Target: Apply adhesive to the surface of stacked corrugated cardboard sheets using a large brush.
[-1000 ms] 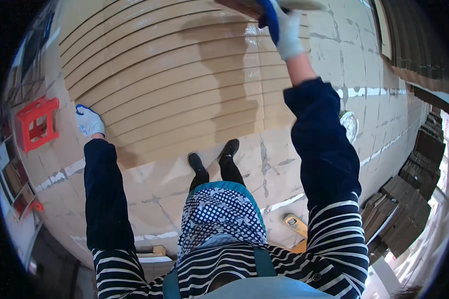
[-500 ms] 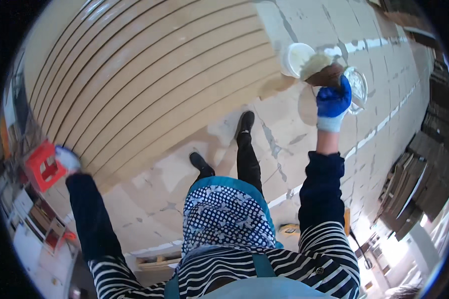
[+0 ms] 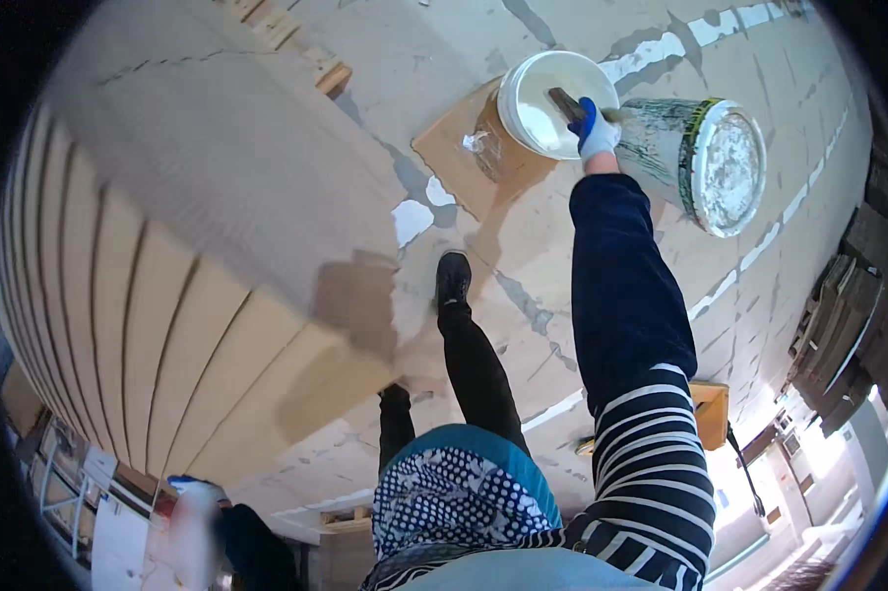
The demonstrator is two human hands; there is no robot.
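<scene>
My right hand (image 3: 596,135), in a blue and white glove, is closed on a brush (image 3: 566,105) with a brown body. The brush is over the mouth of a white bucket (image 3: 504,103) with whitish contents; whether it touches them I cannot tell. Just right of that hand lies a tipped tub (image 3: 695,163) with a smeared side and a whitish round end. My left hand (image 3: 196,485), gloved too, is at the lower left by the near end of the tan boards (image 3: 218,364). Its fingers are blurred and partly hidden.
The bucket stands on a cardboard sheet (image 3: 483,187) with a crumpled clear wrapper (image 3: 481,142). Grooved tan boards fill the left side. Flattened cardboard (image 3: 838,325) is stacked at the far right. Wooden pieces (image 3: 333,78) lie at the upper left.
My view has shifted toward the bucket, and the boards now sit lower left. My right hand has brought the brush over the bucket. The red crate beside my left hand is no longer clearly visible.
</scene>
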